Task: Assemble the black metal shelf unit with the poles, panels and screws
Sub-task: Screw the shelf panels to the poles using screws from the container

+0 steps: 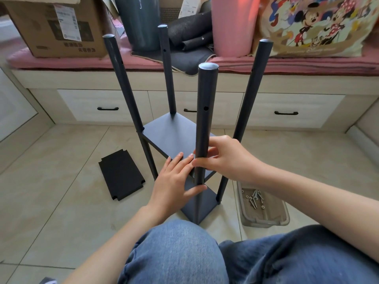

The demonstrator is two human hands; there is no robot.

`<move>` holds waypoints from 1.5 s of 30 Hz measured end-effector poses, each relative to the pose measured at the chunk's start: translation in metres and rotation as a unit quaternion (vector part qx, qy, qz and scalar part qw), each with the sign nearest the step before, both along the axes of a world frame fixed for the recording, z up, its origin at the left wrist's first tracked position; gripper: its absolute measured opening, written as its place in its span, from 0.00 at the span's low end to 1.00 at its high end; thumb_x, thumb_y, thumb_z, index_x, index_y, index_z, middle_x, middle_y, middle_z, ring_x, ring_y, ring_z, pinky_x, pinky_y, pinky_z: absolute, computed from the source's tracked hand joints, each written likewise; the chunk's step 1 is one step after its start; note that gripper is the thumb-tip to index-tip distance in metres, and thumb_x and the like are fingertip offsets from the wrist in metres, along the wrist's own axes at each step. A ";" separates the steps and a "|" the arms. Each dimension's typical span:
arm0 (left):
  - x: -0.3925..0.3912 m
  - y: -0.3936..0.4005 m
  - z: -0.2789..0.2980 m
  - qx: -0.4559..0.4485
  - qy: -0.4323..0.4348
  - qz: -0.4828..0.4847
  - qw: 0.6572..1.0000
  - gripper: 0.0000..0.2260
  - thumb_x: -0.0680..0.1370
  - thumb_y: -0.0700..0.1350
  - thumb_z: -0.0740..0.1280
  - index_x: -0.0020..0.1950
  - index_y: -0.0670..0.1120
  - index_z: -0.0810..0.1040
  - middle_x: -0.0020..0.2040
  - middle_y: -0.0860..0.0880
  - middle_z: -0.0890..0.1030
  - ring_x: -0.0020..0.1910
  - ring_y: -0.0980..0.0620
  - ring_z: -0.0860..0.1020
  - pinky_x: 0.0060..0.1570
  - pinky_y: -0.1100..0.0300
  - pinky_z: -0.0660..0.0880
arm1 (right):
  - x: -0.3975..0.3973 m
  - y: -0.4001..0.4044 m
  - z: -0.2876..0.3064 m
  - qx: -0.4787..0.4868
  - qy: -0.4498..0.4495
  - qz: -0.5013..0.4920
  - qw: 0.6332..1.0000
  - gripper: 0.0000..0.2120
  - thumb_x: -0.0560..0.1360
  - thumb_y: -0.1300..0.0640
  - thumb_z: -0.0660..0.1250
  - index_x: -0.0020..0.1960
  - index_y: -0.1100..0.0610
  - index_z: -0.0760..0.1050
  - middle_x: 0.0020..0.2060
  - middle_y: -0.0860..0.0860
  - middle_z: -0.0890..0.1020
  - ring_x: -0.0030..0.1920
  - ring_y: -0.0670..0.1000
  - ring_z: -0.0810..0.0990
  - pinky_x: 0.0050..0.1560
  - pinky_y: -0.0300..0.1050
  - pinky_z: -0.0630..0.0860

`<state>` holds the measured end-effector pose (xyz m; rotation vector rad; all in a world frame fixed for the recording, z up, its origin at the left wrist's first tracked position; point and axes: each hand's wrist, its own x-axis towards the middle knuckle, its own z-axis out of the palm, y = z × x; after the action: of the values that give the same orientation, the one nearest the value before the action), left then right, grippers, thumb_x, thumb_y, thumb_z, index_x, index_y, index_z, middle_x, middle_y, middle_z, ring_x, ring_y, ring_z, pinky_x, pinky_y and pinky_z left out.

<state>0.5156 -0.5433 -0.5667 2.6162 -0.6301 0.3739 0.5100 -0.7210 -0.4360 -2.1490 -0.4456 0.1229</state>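
Note:
The black shelf unit stands on the tiled floor in front of my knees, with several upright poles. The near pole (205, 111) rises in the middle of the view. My right hand (227, 158) grips this pole at the level of the upper panel (170, 136). My left hand (174, 183) lies with straight fingers on the near end of that panel, thumb below its edge. A lower panel (196, 208) sits near the floor. A loose black panel (121, 175) lies flat on the tiles to the left.
A clear plastic tray (264, 214) holding several screws sits on the floor to the right. Behind the unit runs a bench with drawers (106, 105), pink cushions, a cardboard box (57, 27) and a cartoon-print bag (315, 25). My jeans-clad knees fill the bottom.

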 end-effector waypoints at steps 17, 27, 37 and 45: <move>0.004 -0.001 -0.003 0.004 -0.006 0.016 1.000 0.35 0.75 0.72 0.56 0.74 0.52 0.73 0.74 0.53 0.72 0.78 0.48 0.63 0.77 0.45 0.59 | 0.057 -0.089 -0.004 -0.007 0.188 -0.251 0.950 0.28 0.76 0.54 0.72 0.72 0.56 0.67 0.56 0.55 0.78 0.53 0.54 0.81 0.56 0.51 0.80; 0.004 -0.003 -0.001 0.021 -0.025 0.037 0.999 0.33 0.75 0.71 0.58 0.73 0.53 0.74 0.74 0.54 0.73 0.77 0.48 0.66 0.75 0.41 0.61 | 0.074 -0.077 -0.015 0.009 0.126 -0.229 0.965 0.14 0.82 0.54 0.62 0.67 0.51 0.67 0.49 0.54 0.81 0.50 0.56 0.83 0.54 0.55 0.81; 0.007 -0.004 0.000 -0.017 0.029 0.034 0.999 0.36 0.73 0.73 0.56 0.76 0.56 0.69 0.77 0.58 0.67 0.80 0.53 0.58 0.78 0.49 0.55 | 0.067 -0.072 -0.021 -0.032 0.085 -0.203 0.975 0.14 0.82 0.54 0.61 0.67 0.52 0.66 0.49 0.56 0.82 0.49 0.57 0.83 0.51 0.57 0.82; 0.010 -0.009 0.001 -0.022 0.044 0.034 0.998 0.36 0.74 0.73 0.55 0.77 0.56 0.68 0.77 0.58 0.67 0.80 0.54 0.55 0.78 0.51 0.58 | 0.073 -0.069 -0.025 -0.045 0.057 -0.211 0.975 0.12 0.81 0.55 0.62 0.64 0.52 0.67 0.48 0.55 0.81 0.48 0.56 0.82 0.52 0.59 0.81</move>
<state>0.5256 -0.5520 -0.5662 2.6017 -0.5003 0.2885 0.5835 -0.7897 -0.4610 -2.2630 0.0888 0.0266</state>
